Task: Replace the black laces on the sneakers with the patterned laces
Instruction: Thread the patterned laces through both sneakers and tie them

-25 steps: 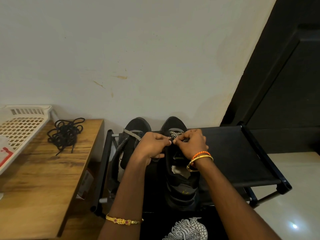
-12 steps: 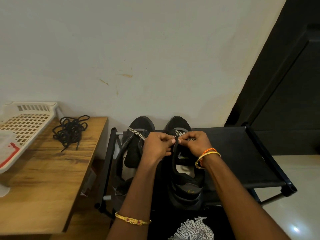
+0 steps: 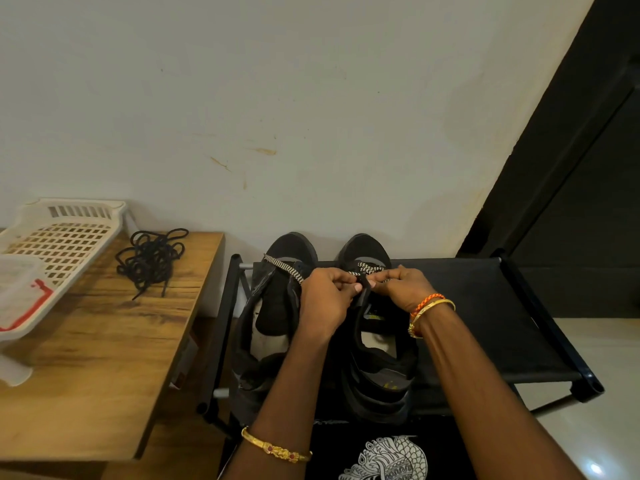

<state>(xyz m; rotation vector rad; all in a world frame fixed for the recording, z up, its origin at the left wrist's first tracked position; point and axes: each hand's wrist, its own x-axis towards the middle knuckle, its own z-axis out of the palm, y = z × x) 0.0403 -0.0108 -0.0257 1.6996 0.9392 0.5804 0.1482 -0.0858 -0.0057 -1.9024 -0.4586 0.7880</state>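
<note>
Two black sneakers are seen side by side at the left end of a black fabric-topped shoe rack (image 3: 485, 306), toes against the wall, as a patterned lace (image 3: 369, 269) is worked over the right sneaker (image 3: 381, 372). The lace is pinched near the toe end by the curled fingers of the left hand (image 3: 325, 303) and the right hand (image 3: 401, 289), which are held almost touching above the tongue. A second black-and-white patterned lace (image 3: 282, 268) is laid slantwise across the left sneaker (image 3: 273, 317), whose tongue is folded open. The removed black laces (image 3: 150, 259) are heaped in a loose tangle at the far right corner of a wooden table (image 3: 86, 358), just beside a white perforated plastic basket (image 3: 65, 233) that is set at the table's far left edge; what the basket holds cannot be made out, though a translucent lidded tub (image 3: 17, 282) with a red mark is seen against its near rim. No lettering can be read anywhere; only a white printed figure (image 3: 384, 459) is shown on the person's black shirt. The right half of the rack top is left bare, and pale floor (image 3: 606, 375) is visible past its right edge.
</note>
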